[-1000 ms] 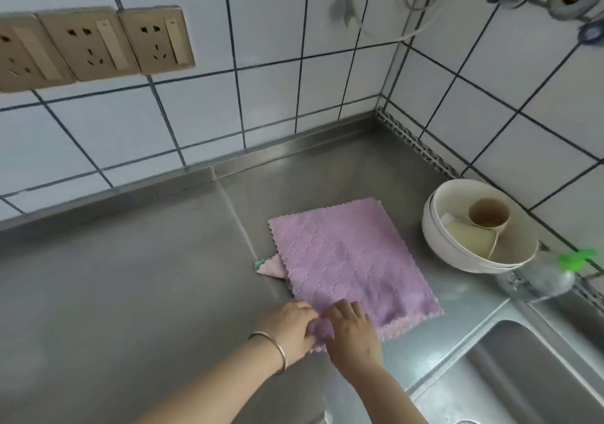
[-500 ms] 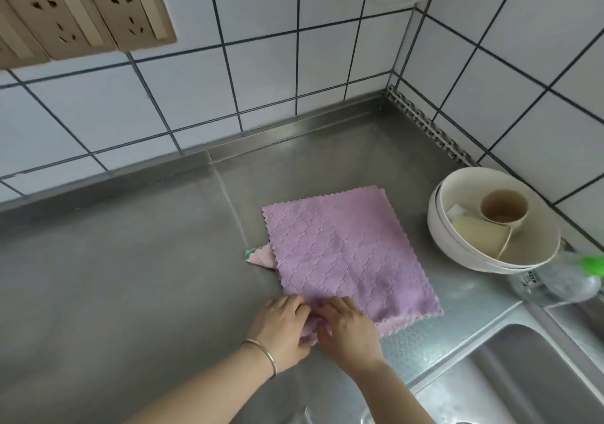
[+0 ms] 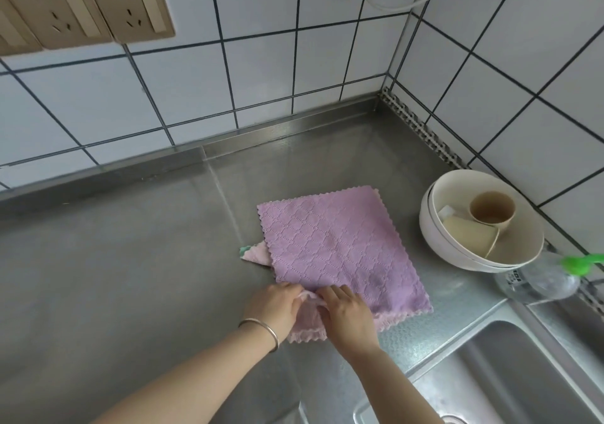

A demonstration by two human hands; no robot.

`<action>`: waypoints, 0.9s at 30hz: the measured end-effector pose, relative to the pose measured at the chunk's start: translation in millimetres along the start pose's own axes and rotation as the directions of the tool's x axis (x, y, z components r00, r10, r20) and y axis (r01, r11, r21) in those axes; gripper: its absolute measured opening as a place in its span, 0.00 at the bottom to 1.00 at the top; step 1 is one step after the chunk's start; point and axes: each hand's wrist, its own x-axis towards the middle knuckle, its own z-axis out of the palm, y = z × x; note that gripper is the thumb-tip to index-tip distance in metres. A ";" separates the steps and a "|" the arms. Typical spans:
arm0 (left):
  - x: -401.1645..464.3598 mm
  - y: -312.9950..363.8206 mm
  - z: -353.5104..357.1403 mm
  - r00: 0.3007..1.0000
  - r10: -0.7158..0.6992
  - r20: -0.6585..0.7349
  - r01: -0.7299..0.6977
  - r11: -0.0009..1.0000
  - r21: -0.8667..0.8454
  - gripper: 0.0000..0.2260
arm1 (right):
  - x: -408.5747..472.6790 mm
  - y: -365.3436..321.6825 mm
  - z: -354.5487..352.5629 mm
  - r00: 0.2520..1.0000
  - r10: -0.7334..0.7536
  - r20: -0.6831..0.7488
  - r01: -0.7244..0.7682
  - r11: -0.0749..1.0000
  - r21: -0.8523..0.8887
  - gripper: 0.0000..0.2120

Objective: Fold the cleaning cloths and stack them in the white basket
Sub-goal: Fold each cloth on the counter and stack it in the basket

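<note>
The purple cleaning cloth (image 3: 340,247) lies flat on the steel tabletop (image 3: 130,260), and the left hand (image 3: 274,306) and right hand (image 3: 348,317) both pinch its near corner; it looks light, soft and limp, so corners seem the best hold.

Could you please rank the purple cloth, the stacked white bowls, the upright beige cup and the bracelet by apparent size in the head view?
1. purple cloth
2. stacked white bowls
3. upright beige cup and bracelet: look alike, and the bracelet sits nearer the camera, so unranked.
</note>
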 end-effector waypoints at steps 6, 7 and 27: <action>0.9 -10.9 -52.2 0.952 -0.021 -0.304 -0.017 0.992 -0.121 0.19 | 24.8 30.0 -45.4 0.964 0.145 -0.221 -0.163 0.984 -0.065 0.11; 0.8 -15.0 -64.3 0.928 -0.021 -0.371 -0.038 0.988 -0.152 0.24 | 30.3 31.8 -56.3 0.956 0.142 -0.257 -0.166 0.983 -0.074 0.09; -97.5 -254.5 -332.8 0.605 -0.296 -0.739 0.260 0.951 -0.169 0.14 | 205.7 -252.4 -125.0 0.961 -0.132 -0.241 0.207 0.925 0.319 0.08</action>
